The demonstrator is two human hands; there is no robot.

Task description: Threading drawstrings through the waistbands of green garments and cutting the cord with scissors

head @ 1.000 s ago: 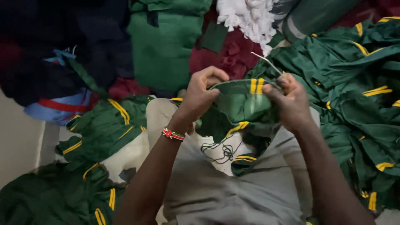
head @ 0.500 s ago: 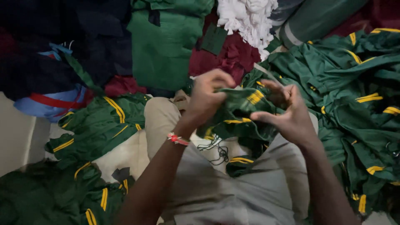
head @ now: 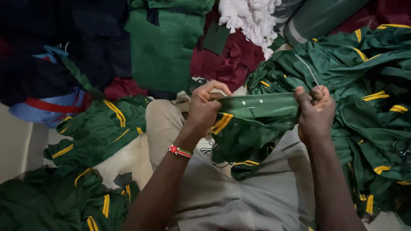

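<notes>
I hold a dark green garment with yellow stripes [head: 257, 112] stretched flat between both hands above my lap. My left hand [head: 204, 107] pinches its left end, next to a yellow-striped band. My right hand [head: 316, 112] grips the right end and also holds a thin white stick or needle [head: 307, 69] that points up and to the left. Two small white marks show on the stretched strip. A red beaded bracelet [head: 180, 150] sits on my left wrist. The rest of the garment hangs down onto my grey-trousered lap [head: 239, 192].
Piles of similar green and yellow garments lie to the right [head: 372, 85] and lower left [head: 81, 141]. Ahead are a plain green cloth [head: 162, 47], maroon fabric [head: 231, 60], white frilly fabric [head: 252, 19], and dark blue clothes [head: 51, 55] on the left.
The hands have drawn apart, pulling the bunched green garment out into a taut flat strip. The view has shifted slightly.
</notes>
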